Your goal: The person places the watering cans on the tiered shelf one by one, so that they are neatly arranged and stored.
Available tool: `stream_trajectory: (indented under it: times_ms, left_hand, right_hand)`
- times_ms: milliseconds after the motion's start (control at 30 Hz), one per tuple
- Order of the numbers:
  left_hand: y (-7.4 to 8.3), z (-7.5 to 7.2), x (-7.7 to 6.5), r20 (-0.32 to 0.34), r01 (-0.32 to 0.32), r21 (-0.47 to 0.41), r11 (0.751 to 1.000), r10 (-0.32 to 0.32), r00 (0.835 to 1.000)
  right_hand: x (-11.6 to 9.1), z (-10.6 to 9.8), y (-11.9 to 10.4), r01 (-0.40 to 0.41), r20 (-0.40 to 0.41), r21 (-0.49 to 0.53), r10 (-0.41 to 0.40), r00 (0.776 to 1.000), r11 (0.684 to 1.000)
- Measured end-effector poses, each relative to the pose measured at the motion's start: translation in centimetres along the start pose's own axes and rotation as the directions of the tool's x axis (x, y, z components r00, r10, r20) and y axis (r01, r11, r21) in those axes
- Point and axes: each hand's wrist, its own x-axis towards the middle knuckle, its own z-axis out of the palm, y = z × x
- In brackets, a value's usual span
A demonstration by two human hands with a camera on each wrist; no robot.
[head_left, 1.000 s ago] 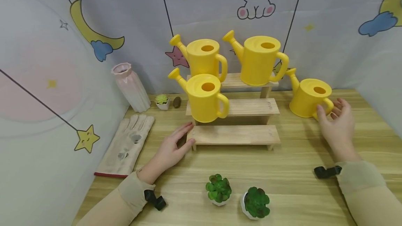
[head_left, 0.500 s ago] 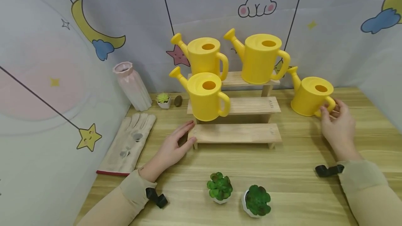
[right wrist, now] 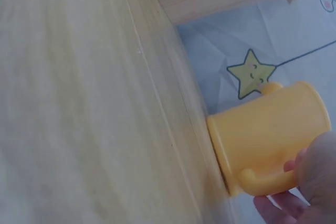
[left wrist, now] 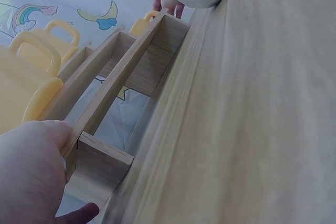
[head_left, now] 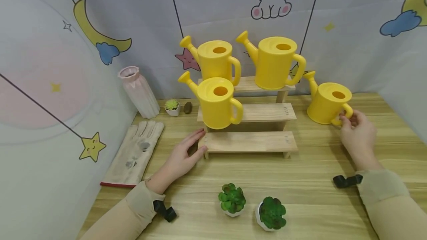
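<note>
My right hand (head_left: 358,136) grips the handle of a yellow watering can (head_left: 327,103) that stands on the table right of the stand. Thumb and fingers curl round the handle of that watering can (right wrist: 268,135) in the right wrist view. At the left end of the wooden stepped stand (head_left: 250,142) lies my left hand (head_left: 181,158), its fingers extended and touching the lowest step's end. Another watering can (head_left: 217,105) sits on the middle step. On the top step are a left watering can (head_left: 213,56), partly hidden, and a right watering can (head_left: 277,64).
Two green potted succulents, one (head_left: 232,199) left of the other (head_left: 271,213), stand in front of the stand. A glove (head_left: 135,155), a pink-white vase (head_left: 140,93), a small pale succulent (head_left: 172,107) and a dark stone (head_left: 188,108) lie along the left. Printed cloth walls the back and sides.
My right hand's fingers have closed in round the watering can's handle. The watering can stays in about the same place, and my left hand remains at the stand's end.
</note>
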Motion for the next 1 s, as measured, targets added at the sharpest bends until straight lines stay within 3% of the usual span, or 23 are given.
stream_trajectory:
  times_ms: [167, 300, 367, 500, 633, 700, 767, 900, 933, 1000]
  left_hand:
    - [0.0, 0.0, 0.1, 0.002, -0.013, 0.003, 1.0, 0.013, 1.0]
    - [0.1, 0.0, 0.2, 0.005, -0.004, -0.002, 1.0, 0.004, 1.0]
    - [0.2, 0.0, 0.2, 0.006, -0.002, -0.002, 1.0, 0.002, 1.0]
    - [0.2, 0.0, 0.2, 0.009, 0.003, 0.001, 1.0, -0.003, 1.0]
    - [0.1, 0.0, 0.1, 0.008, 0.0, 0.001, 1.0, 0.0, 1.0]
    - [0.1, 0.0, 0.1, 0.004, -0.002, -0.001, 1.0, 0.002, 1.0]
    - [0.1, -0.1, 0.1, 0.003, -0.002, 0.003, 1.0, 0.002, 1.0]
    - [0.1, -0.1, 0.1, 0.003, -0.002, 0.001, 1.0, 0.002, 1.0]
    - [0.1, -0.1, 0.1, 0.004, -0.003, 0.002, 1.0, 0.003, 1.0]
    - [0.1, -0.1, 0.0, 0.002, -0.003, -0.002, 1.0, 0.003, 1.0]
  right_hand:
    - [0.1, -0.7, -0.8, -0.072, -0.019, 0.048, 0.073, 0.997, 0.996]
    - [0.0, -1.7, -2.3, -0.079, -0.045, 0.203, 0.09, 0.995, 0.976]
    - [-0.2, -2.4, -3.4, -0.057, -0.073, 0.31, 0.084, 0.994, 0.949]
    - [-0.8, -3.8, -5.9, 0.071, -0.211, 0.424, 0.023, 0.977, 0.903]
    - [-2.0, -5.6, -9.2, 0.22, -0.353, 0.438, -0.058, 0.934, 0.872]
    - [-2.8, -6.6, -10.9, 0.262, -0.385, 0.494, -0.062, 0.921, 0.829]
    - [-3.7, -7.4, -12.3, 0.312, -0.399, 0.601, -0.062, 0.915, 0.736]
    - [-5.3, -8.1, -14.3, 0.397, -0.419, 0.701, -0.109, 0.901, 0.593]
    - [-5.6, -8.2, -14.6, 0.423, -0.426, 0.697, -0.141, 0.894, 0.58]
    - [-6.2, -8.2, -15.2, 0.473, -0.442, 0.655, -0.209, 0.872, 0.59]
